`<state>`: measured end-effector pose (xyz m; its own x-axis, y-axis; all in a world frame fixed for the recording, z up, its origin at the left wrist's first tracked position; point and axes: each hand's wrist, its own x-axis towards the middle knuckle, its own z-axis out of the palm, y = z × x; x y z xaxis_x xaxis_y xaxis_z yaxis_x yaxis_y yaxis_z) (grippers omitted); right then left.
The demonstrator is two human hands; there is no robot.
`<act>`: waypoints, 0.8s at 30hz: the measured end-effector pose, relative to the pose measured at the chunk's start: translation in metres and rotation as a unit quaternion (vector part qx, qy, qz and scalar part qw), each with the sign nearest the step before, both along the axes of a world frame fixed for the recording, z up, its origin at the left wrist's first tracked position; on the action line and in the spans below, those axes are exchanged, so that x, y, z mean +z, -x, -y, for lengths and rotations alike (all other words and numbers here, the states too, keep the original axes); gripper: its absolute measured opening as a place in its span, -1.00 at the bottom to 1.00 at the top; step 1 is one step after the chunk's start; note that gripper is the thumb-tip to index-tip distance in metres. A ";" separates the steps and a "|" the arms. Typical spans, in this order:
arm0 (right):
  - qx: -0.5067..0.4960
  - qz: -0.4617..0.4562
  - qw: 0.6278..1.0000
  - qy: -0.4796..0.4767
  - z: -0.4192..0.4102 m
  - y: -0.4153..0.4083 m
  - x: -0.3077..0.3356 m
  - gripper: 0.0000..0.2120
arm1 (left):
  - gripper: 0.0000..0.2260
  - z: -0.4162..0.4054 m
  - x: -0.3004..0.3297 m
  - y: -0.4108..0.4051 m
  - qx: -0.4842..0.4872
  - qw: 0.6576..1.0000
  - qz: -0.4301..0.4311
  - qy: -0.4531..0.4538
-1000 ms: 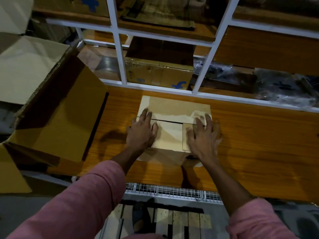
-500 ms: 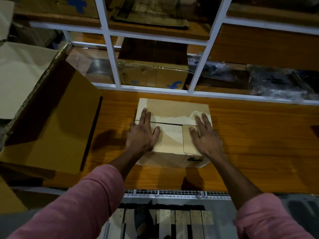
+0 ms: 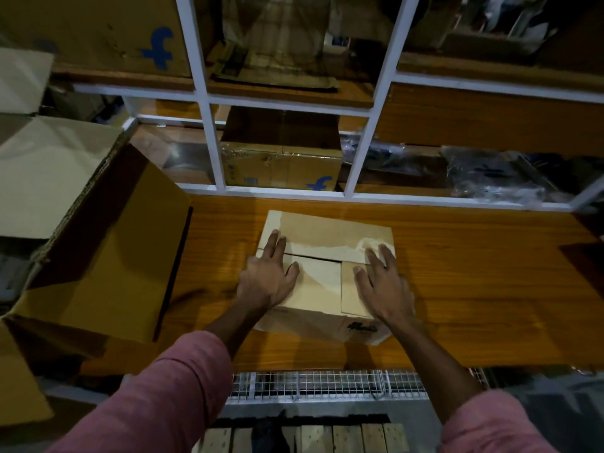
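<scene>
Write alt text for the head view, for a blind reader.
A person's left hand and right hand press flat on the flaps of a small cardboard box on a wooden shelf. A large open carton sits beside it.

A small pale tan cardboard box (image 3: 327,237) on an orange-brown wooden shelf board (image 3: 474,273)
Between the left hand (image 3: 264,282) and the right hand (image 3: 385,289) the box shows lighter cream patches, and below the right hand a black printed mark. Left of the left hand, a large open cardboard carton (image 3: 108,256) is mustard-brown. Beyond the fingertips, a white metal frame (image 3: 209,125) fronts a brown carton with a blue letter logo (image 3: 281,165). The sleeves (image 3: 170,397) are dusty pink.
</scene>
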<state>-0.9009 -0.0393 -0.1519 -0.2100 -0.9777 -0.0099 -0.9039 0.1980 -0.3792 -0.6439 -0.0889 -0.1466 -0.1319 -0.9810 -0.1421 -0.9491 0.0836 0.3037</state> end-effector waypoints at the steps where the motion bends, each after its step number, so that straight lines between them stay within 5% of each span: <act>1: 0.006 0.001 1.000 0.000 -0.003 0.000 0.000 -0.29 | -0.30 -0.006 0.002 0.001 0.006 1.000 -0.004 -0.006; 10: 0.042 0.024 0.999 0.004 -0.040 -0.002 -0.001 -0.22 | -0.36 -0.068 0.007 -0.005 0.031 0.998 -0.047 0.002; 15: 0.035 0.050 0.998 -0.003 -0.052 -0.008 0.008 -0.36 | -0.38 -0.089 0.019 -0.006 0.065 0.995 -0.077 0.001; 24: 0.018 0.050 0.993 0.108 -0.049 -0.013 0.096 -0.31 | -0.39 -0.092 0.117 -0.010 0.063 0.987 -0.080 0.123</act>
